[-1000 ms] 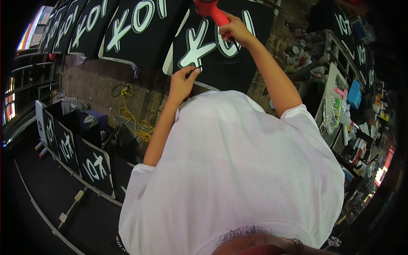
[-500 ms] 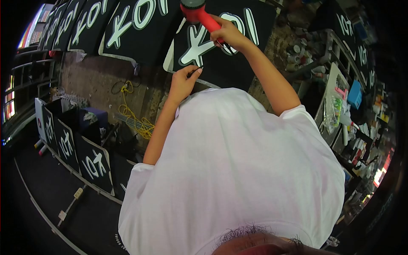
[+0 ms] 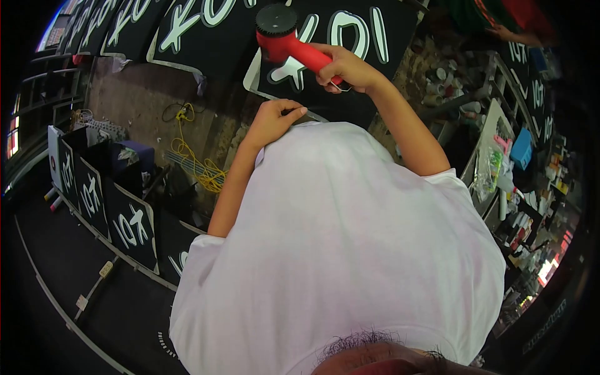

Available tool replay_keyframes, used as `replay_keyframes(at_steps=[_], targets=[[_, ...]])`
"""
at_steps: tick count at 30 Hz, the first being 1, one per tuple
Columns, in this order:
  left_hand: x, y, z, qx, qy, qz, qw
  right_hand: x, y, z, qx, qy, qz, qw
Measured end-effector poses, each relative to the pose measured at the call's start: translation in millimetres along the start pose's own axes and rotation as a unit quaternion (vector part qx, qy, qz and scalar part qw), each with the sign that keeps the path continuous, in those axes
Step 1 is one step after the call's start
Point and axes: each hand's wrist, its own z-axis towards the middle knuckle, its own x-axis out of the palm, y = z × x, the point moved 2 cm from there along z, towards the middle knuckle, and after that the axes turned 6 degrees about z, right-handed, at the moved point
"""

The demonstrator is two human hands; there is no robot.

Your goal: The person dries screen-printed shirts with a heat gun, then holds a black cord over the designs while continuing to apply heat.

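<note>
My right hand (image 3: 351,70) is wrapped around the handle of a red hair dryer (image 3: 306,55), whose round black grille end faces up at the upper left. A thin pale loop hangs at the handle's end. Beneath the dryer lies a black fabric panel (image 3: 381,78) with large white lettering, on a board with a pale edge. My left hand (image 3: 275,122) rests at the panel's near edge, fingers loosely bent, the thumb stretched to the right. Nothing shows between its fingers.
More lettered black panels (image 3: 231,47) stand in a row at upper left, others (image 3: 131,228) at lower left. A yellow cord (image 3: 194,165) lies on the floor. Cups (image 3: 440,81) and a blue container (image 3: 522,147) are at right. Another person's hand (image 3: 500,32) shows at upper right.
The hair dryer and my right hand have moved slightly down in view. My left fingers have loosened; a dark bit at their tips no longer shows. Another person has appeared at upper right.
</note>
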Motion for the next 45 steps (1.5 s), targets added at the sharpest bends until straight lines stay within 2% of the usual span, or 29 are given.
replay_keyframes(at_steps=[3, 6, 10, 12, 14, 16, 18, 20, 22, 24, 26, 28, 30, 32, 36, 39, 43, 45], targets=[[0, -7, 1, 0.039, -0.012, 0.014, 0.999, 7, -7, 1, 0.018, 0.012, 0.018, 1.000], [-4, -12, 1, 0.024, -0.009, 0.011, 1.000, 13, -8, -4, 0.004, 0.012, -0.008, 1.000], [-8, -11, 0, 0.009, -0.027, 0.016, 0.999, -2, 7, -17, -0.014, -0.064, -0.041, 0.997], [-6, -6, 3, -0.017, -0.029, -0.009, 0.999, -12, 11, -18, -0.052, -0.116, -0.042, 0.991], [-2, -7, 5, -0.004, -0.023, -0.004, 1.000, -24, 13, -19, -0.053, -0.122, -0.016, 0.991], [-2, -12, 5, 0.008, -0.022, 0.004, 1.000, -29, 19, -22, -0.008, -0.104, 0.025, 0.994], [-1, -16, 7, 0.009, -0.003, 0.016, 1.000, -31, 11, -19, -0.025, -0.102, -0.002, 0.994], [-2, -20, 8, -0.002, 0.000, 0.028, 1.000, -32, 2, -14, -0.108, -0.149, -0.062, 0.981], [-2, -21, 8, -0.014, 0.003, 0.040, 0.999, -45, 3, -9, -0.125, -0.135, -0.023, 0.983], [-4, -18, 7, -0.014, -0.020, 0.039, 0.999, -60, 6, -10, -0.075, -0.161, 0.056, 0.983], [-6, -14, 8, 0.007, -0.031, 0.042, 0.999, -68, 9, -9, -0.097, -0.163, 0.014, 0.982], [-8, -19, 7, 0.029, -0.042, 0.040, 0.998, -72, 19, -12, -0.156, -0.231, -0.073, 0.958], [-11, -22, 7, -0.009, -0.019, 0.034, 0.999, -92, 29, -19, -0.090, -0.235, 0.015, 0.968], [-7, -17, 9, 0.012, -0.029, 0.021, 0.999, -98, 35, -29, -0.068, -0.219, 0.031, 0.973], [1, -17, 12, 0.043, -0.039, 0.006, 0.998, -98, 19, -30, -0.090, -0.203, -0.003, 0.975], [1, -22, 12, 0.025, 0.004, 0.027, 0.999, -92, 24, -41, -0.030, -0.190, 0.041, 0.980], [2, -23, 12, 0.011, 0.012, 0.025, 1.000, -81, 9, -42, -0.066, -0.198, -0.011, 0.978], [0, -23, 10, 0.007, 0.007, 0.006, 1.000, -82, 13, -53, -0.030, -0.189, 0.001, 0.982]])
